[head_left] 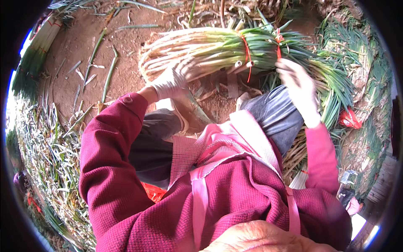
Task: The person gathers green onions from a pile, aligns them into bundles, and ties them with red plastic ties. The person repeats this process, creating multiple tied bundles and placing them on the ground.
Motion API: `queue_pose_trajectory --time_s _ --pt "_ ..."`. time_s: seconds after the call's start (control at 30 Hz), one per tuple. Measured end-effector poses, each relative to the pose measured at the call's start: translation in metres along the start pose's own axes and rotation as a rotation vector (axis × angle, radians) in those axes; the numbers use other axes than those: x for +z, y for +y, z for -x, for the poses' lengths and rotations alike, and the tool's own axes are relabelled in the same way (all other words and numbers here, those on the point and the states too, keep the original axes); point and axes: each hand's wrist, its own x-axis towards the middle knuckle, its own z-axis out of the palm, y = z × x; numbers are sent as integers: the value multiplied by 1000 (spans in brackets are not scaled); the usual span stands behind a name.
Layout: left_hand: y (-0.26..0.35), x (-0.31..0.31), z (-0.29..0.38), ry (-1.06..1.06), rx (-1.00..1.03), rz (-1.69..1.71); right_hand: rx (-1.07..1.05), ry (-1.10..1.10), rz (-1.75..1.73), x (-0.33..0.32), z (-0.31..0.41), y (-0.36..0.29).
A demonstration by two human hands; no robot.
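Observation:
A thick bundle of green onions (207,47) lies crosswise before me, its pale root ends to the left and its green leaves to the right. Two red ties (247,50) go round its green part. It rests over some short tube-like rods, whose ends show below and above it. My left hand (178,75), in a whitish glove, lies against the lower side of the pale stalks; its fingers are blurred. My right hand (297,85), gloved too, is by the lower edge of the leaves near the right tie, its fingers blurred, and its hold cannot be told.
More green onions (333,85) lie at the right, beside a red plastic bag (350,118). A tied bundle (41,53) stands at the upper left. Leaf scraps (53,163) cover the left side, and loose leaves (110,74) lie on the bare soil.

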Motion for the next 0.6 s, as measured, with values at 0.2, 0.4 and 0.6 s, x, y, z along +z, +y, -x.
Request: queue_pose_trajectory --time_s 0.2,0.4,0.6 --pt "52 82 -4 -449 -619 828 1030 -430 -367 190 -43 140" --pt "64 179 -19 878 -1139 2593 913 -291 -1235 301 -40 180" --pt "64 195 11 1403 -744 2720 946 -276 -1564 293 -62 151"
